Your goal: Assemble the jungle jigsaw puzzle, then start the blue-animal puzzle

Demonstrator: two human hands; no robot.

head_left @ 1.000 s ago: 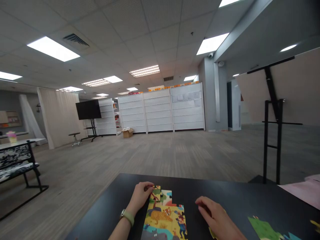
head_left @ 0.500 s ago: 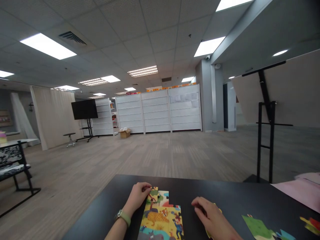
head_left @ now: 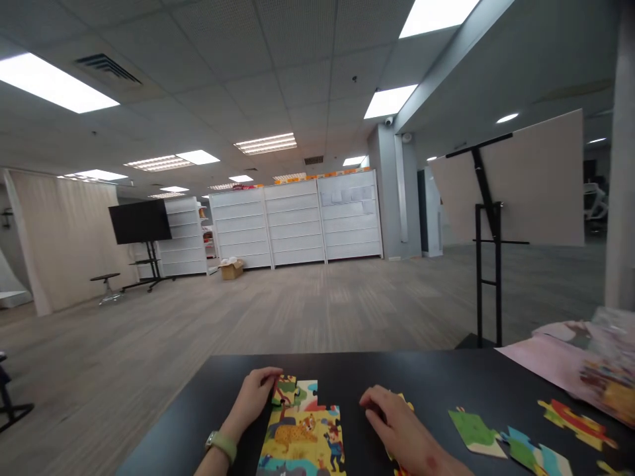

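The partly joined puzzle [head_left: 295, 433], flat card with knobbed edges and a stepped top, lies on the smooth black table [head_left: 183, 416] between the hands. The left hand [head_left: 253, 396], fingers bent, touches its upper left corner; whether it pinches the card, I cannot tell. The right hand [head_left: 394, 420] curls loosely over yellow pieces [head_left: 404, 399]; its grip is hidden. Further right lie a green piece [head_left: 473, 431], a limp pink sheet [head_left: 538, 357] and crinkled clear plastic [head_left: 615, 334].
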